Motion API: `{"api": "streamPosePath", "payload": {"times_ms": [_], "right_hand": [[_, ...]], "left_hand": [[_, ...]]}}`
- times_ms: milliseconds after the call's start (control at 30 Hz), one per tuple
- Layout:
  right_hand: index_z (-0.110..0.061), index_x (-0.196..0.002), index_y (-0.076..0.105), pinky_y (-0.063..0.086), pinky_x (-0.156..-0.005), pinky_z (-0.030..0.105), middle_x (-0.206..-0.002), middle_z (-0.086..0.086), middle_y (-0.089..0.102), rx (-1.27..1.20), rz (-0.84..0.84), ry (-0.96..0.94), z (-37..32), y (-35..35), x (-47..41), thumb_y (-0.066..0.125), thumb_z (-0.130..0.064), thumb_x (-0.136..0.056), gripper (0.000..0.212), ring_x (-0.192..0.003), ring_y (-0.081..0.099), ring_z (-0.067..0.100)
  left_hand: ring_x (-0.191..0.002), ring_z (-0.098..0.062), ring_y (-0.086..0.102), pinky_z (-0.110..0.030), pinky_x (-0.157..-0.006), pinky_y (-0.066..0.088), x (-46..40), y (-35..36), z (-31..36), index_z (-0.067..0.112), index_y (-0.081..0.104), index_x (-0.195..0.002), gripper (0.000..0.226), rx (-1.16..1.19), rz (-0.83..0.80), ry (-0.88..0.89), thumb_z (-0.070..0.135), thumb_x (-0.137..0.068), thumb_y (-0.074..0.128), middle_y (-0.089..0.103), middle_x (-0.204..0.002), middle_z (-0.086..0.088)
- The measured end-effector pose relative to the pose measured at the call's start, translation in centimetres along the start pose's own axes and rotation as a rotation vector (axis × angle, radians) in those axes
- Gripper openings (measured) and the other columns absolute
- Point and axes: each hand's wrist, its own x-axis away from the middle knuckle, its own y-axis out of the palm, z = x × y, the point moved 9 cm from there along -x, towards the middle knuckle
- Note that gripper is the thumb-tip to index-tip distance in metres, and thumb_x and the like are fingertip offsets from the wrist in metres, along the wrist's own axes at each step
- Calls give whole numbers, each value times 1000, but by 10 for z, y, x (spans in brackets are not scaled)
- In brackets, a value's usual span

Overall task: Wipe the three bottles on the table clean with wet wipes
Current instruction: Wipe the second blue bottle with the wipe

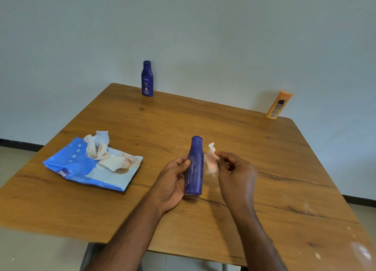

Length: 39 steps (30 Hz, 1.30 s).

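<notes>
My left hand (173, 181) grips a dark blue bottle (195, 165) upright near the middle of the wooden table (203, 118), its base resting on the top. My right hand (236, 173) pinches a crumpled white wet wipe (211, 160) just right of the bottle, close to its side. A second blue bottle with a white label (147, 78) stands at the table's far edge. An orange bottle (278, 105) stands at the far right corner, against the wall.
A blue wet-wipe pack (81, 169) lies on the left of the table, its flap open, with used crumpled wipes (97, 146) on top. The wall runs right behind the far edge. White specks mark the near right corner.
</notes>
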Motion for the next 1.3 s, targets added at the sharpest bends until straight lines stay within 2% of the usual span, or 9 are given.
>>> {"api": "streamPosePath", "payload": {"times_ms": [67,200,333,467,667,833,1033,1167,1300], "right_hand": [[-21,-109,76,57,-85,24,-105,-10,75,58,2,-91,-15,-1,-10,64,-1,-90,30,-97,68,-1],[-14,-113,75,55,-86,26,-110,0,72,295,-265,-292,-47,35,-13,61,4,-88,34,-96,68,11],[-10,-111,76,56,-74,38,-109,5,70,393,-351,-460,-62,44,6,66,2,-87,29,-89,69,23],[-12,-102,77,56,-65,39,-103,3,70,416,-329,-549,-58,28,34,68,-4,-82,23,-80,67,27],[-8,-92,80,56,-80,22,-98,2,75,275,-196,-394,-39,0,23,74,14,-75,29,-88,71,14],[-7,-96,80,57,-81,28,-102,5,76,325,-234,-372,-59,23,-1,67,11,-80,27,-90,72,17],[-12,-90,79,56,-65,38,-95,1,74,441,-315,-539,-63,32,37,73,4,-75,23,-81,66,27],[-15,-92,79,57,-72,32,-99,-3,73,398,-297,-493,-42,9,56,67,8,-69,35,-87,68,18],[-13,-89,81,56,-77,24,-95,-2,75,313,-217,-363,-27,-6,32,74,10,-74,28,-86,71,11]], "left_hand": [[-89,-18,71,-33,-76,60,0,2,2,1,61,-130,39,-28,-16,22,10,-92,61,71,-108,-14],[-108,-36,55,-48,-96,53,1,4,2,-3,56,-136,43,-120,-42,17,9,-96,60,58,-125,-27],[-89,-25,61,-46,-87,55,2,2,1,1,62,-131,35,-108,-46,24,8,-97,59,61,-105,-25],[-93,-23,62,-38,-85,57,-1,2,3,-1,61,-133,41,-65,-30,36,10,-94,61,61,-118,-26],[-104,-28,65,-43,-93,56,0,6,2,-4,55,-136,45,-126,-45,21,9,-93,59,65,-124,-25],[-95,-24,63,-43,-92,53,4,8,0,-5,54,-135,43,-159,-50,10,7,-94,59,64,-116,-24],[-88,-21,69,-35,-81,58,4,4,5,-2,64,-126,39,-46,-11,32,6,-87,65,72,-107,-19],[-97,-27,70,-43,-89,58,-1,-1,5,-1,60,-127,36,-40,26,36,11,-93,58,70,-113,-23],[-90,-22,72,-37,-76,62,-1,1,4,-2,58,-129,41,-21,25,37,11,-90,59,73,-105,-16]]}}
